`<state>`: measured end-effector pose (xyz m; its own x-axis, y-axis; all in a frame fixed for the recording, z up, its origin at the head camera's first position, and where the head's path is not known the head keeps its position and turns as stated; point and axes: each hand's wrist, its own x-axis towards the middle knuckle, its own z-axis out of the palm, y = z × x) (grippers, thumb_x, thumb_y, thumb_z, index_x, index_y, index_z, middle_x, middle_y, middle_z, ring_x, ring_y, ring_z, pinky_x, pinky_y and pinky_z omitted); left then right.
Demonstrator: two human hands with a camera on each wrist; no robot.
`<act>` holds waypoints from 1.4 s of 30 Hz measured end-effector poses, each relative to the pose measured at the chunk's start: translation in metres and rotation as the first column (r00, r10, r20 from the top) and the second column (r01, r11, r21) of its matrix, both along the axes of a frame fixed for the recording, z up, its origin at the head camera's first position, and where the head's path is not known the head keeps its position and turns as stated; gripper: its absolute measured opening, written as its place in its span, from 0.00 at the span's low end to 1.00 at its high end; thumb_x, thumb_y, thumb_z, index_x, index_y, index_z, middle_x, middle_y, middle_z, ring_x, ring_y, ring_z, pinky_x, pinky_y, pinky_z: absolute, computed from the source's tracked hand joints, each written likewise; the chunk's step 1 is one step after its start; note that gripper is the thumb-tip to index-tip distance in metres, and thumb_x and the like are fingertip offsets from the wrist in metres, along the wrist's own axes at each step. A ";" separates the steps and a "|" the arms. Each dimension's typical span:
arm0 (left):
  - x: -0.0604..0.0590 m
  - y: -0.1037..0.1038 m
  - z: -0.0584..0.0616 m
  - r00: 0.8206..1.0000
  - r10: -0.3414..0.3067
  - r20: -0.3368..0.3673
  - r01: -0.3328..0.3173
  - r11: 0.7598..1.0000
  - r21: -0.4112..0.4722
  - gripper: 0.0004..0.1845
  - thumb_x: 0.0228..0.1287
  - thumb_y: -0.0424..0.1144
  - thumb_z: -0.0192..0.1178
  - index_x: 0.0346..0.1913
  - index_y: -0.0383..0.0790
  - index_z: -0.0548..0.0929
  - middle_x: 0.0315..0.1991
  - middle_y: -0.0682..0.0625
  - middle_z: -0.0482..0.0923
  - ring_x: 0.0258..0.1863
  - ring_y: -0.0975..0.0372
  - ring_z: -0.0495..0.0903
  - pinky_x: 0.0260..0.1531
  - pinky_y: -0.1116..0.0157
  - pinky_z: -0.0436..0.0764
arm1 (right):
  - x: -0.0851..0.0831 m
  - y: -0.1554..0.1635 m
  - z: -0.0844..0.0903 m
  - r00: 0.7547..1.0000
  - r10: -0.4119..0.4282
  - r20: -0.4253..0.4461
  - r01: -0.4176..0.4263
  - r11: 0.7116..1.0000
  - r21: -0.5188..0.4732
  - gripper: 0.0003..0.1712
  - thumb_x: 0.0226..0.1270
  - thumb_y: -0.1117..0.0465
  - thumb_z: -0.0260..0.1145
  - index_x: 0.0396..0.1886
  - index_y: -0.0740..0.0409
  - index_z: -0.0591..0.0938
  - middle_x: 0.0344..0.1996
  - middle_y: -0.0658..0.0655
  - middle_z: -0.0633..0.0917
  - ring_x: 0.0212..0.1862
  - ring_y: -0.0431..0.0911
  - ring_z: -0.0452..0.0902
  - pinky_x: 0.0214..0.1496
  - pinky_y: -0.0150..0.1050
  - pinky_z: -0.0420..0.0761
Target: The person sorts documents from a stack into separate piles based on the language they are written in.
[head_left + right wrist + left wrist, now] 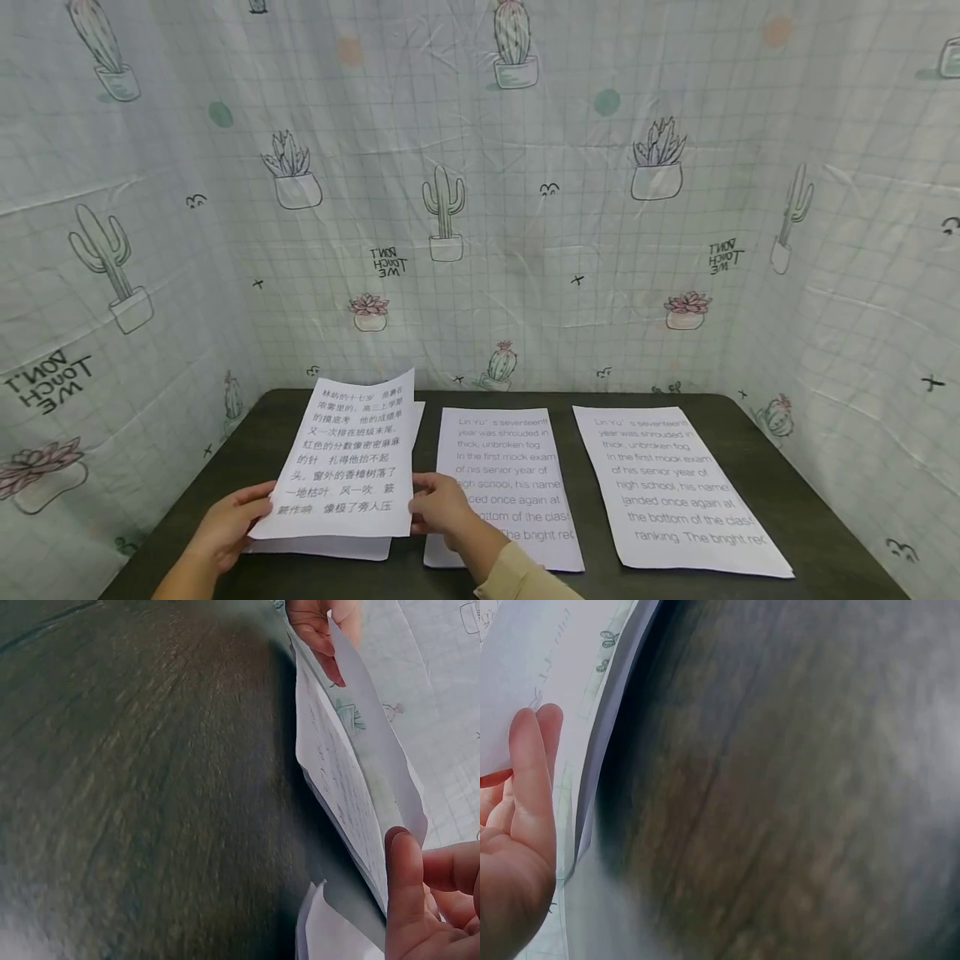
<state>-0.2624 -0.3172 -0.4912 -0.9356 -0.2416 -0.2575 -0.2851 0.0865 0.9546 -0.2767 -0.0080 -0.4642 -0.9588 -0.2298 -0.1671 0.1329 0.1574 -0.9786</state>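
A dark table (787,500) is enclosed on three sides by a cactus-print backdrop (525,208). Two sheets of English print are laid flat on it: one at the table's centre (525,467), another toward 3 o'clock (675,483), apart from each other. Toward 9 o'clock a sheet of Chinese print (348,454) is raised at a tilt, its far edge lifted off the table. It is held by its near corners: the left hand (225,525) grips the near-left corner, and the right hand (442,508) pinches the near-right edge, the thumb on top. At least one more white sheet (330,547) lies under it.

As a judgement, the work appears partly done: two sheets are set out in a row, while the held sheet is not yet laid down and the one beneath is untouched.

The row and the print are shown only by the head view. The left wrist view adds a fingertip (525,750) pressed behind the paper. From the right wrist view, two lifted layers with a gap between them can be made out, which the head view hides.
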 end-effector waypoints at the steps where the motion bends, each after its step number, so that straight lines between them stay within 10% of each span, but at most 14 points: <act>1: 0.000 -0.001 -0.001 1.000 0.000 0.000 0.000 1.000 0.000 0.30 0.66 0.31 0.55 0.69 0.23 0.63 0.37 0.55 0.83 0.34 0.64 0.81 0.33 0.63 0.83 | 0.000 -0.001 0.000 1.000 0.003 0.001 -0.003 1.000 -0.003 0.30 0.54 0.76 0.59 0.61 0.70 0.76 0.31 0.57 0.81 0.27 0.42 0.80 0.30 0.37 0.86; 17: 0.004 -0.003 0.000 0.999 -0.007 0.035 0.013 0.985 -0.171 0.26 0.67 0.30 0.53 0.65 0.20 0.67 0.55 0.27 0.74 0.34 0.62 0.80 0.33 0.64 0.83 | 0.006 -0.011 -0.007 1.000 0.016 0.026 -0.016 1.000 0.011 0.29 0.53 0.77 0.58 0.59 0.72 0.76 0.30 0.57 0.82 0.29 0.42 0.81 0.30 0.39 0.87; 42: 0.009 -0.002 0.011 0.999 0.018 0.034 -0.011 0.983 -0.186 0.28 0.67 0.33 0.57 0.65 0.20 0.66 0.61 0.26 0.70 0.37 0.63 0.79 0.33 0.65 0.82 | 0.008 -0.013 -0.001 0.994 0.058 0.094 -0.065 0.995 0.076 0.26 0.66 0.68 0.60 0.61 0.75 0.72 0.35 0.60 0.85 0.33 0.47 0.85 0.34 0.41 0.87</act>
